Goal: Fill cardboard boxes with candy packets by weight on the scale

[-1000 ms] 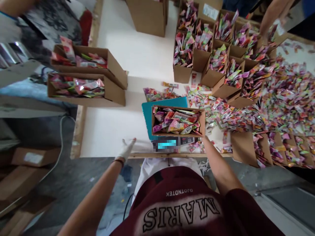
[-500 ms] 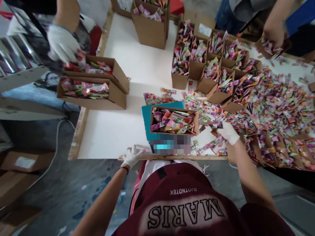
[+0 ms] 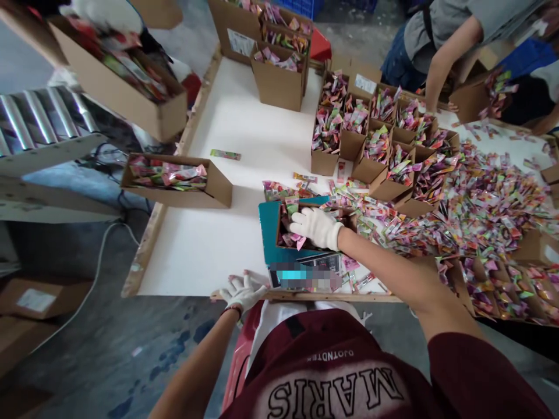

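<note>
My right hand (image 3: 318,227), in a white glove, lies over the open carton (image 3: 317,249) of small candy packets, its fingers stretched out and touching the packets. A pink packet (image 3: 299,241) and a greenish one (image 3: 292,205) show beside the fingers; the palm's underside is hidden. This carton sits on the teal plate (image 3: 271,235) of a scale, whose display (image 3: 292,274) faces me, partly blurred. My gloved left hand (image 3: 245,291) is open, fingers spread, at the table's front edge just left of the scale display.
Loose packets (image 3: 484,192) are heaped at the right. Filled cartons (image 3: 364,166) stand behind, with more along the front right (image 3: 467,291). One full carton (image 3: 187,195) is at the left edge. A co-worker's gloved hand (image 3: 109,17) is at a tilted carton (image 3: 131,99) near rollers (image 3: 39,116).
My right hand has moved left from the loose packets into the carton on the scale. My left hand stays near the table edge. A co-worker has lifted one left carton toward the rollers.
</note>
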`<state>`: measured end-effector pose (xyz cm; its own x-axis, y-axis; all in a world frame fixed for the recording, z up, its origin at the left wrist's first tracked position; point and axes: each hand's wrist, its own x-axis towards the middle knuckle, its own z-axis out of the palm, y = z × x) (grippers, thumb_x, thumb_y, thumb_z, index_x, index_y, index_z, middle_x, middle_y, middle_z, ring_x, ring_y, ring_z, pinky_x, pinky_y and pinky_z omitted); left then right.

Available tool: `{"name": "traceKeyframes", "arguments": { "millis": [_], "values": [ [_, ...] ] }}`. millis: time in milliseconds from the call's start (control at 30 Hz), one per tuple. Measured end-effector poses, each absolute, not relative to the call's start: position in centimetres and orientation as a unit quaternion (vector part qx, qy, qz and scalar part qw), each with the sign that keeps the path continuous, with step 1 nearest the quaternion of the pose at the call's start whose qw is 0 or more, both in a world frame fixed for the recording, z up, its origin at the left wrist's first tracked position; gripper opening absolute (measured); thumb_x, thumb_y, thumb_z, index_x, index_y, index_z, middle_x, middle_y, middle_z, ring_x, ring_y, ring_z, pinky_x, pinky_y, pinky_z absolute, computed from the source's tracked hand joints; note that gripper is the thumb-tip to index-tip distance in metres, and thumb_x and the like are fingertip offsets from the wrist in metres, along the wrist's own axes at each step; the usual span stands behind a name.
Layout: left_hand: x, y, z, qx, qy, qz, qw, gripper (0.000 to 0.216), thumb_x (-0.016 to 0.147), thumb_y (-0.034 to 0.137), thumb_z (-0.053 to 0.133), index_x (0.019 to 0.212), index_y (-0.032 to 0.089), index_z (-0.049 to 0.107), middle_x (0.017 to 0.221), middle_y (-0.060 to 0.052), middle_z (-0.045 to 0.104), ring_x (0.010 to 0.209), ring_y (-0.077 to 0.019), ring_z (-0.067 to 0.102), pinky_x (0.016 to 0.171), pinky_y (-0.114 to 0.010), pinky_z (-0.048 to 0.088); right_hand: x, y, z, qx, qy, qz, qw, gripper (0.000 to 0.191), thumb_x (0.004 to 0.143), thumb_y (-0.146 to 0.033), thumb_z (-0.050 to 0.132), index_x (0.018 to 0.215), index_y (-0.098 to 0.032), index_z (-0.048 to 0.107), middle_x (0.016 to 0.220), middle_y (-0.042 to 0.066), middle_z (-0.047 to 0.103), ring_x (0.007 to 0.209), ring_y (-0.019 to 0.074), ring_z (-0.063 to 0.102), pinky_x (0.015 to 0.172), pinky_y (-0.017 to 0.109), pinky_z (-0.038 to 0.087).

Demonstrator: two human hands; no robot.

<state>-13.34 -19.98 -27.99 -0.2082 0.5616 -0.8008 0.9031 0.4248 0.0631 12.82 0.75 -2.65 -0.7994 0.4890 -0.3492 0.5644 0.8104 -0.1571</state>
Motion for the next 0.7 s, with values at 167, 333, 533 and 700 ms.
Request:
{"name": "traceKeyframes", "arguments": {
  "millis": [167,333,533,700],
  "values": [
    [-13.2,-19.9,-27.7,0.492,0.747,-0.214,0.394,0.123,0.078,0.084,0.041,0.166,0.004,0.011,0.169,-0.037,-0.002,0.159,-0.05,-0.008,0.121,-0.073,-0.001,16.1,-0.1,-1.8,0.294,0.935,-0.197,0.036,0.034,0.096,-0.022,0.054,0.126,-0.023,0.07,0.139,0.013,0.061,0.12,0.0308,0.053,0.098,0.047,0.044],
    [-12.9,-19.6,-27.2,0.495,0.745,-0.228,0.385,0.122,0.079,0.084,0.041,0.167,0.005,0.01,0.169,-0.037,-0.002,0.159,-0.0499,-0.006,0.121,-0.073,-0.001,20.5,-1.1,3.0,0.322,0.836,-0.358,-0.263,0.017,0.096,-0.027,0.054,0.1,-0.021,0.07,0.129,0.012,0.067,0.122,0.0266,0.06,0.102,0.048,0.049],
    [-12.6,-19.7,-27.5,0.495,0.748,-0.233,0.376,0.119,0.081,0.081,0.041,0.167,0.005,0.009,0.17,-0.036,-0.001,0.159,-0.0507,-0.005,0.121,-0.073,-0.001,28.5,-5.8,5.2,0.574,0.638,-0.328,-0.394,0.026,0.1,-0.046,0.058,0.093,-0.022,0.065,0.077,0.001,0.065,0.065,0.0147,0.057,0.062,0.028,0.047],
    [-12.6,-20.0,-28.0,0.497,0.747,-0.23,0.377,0.119,0.081,0.081,0.041,0.167,0.005,0.008,0.17,-0.036,-0.004,0.158,-0.0536,-0.006,0.12,-0.075,-0.003,35.2,-9.8,1.9,0.704,0.676,-0.095,-0.195,0.032,0.095,-0.052,0.056,0.083,-0.023,0.061,0.072,0.004,0.064,0.068,0.02,0.058,0.067,0.032,0.045]
  ]
}}
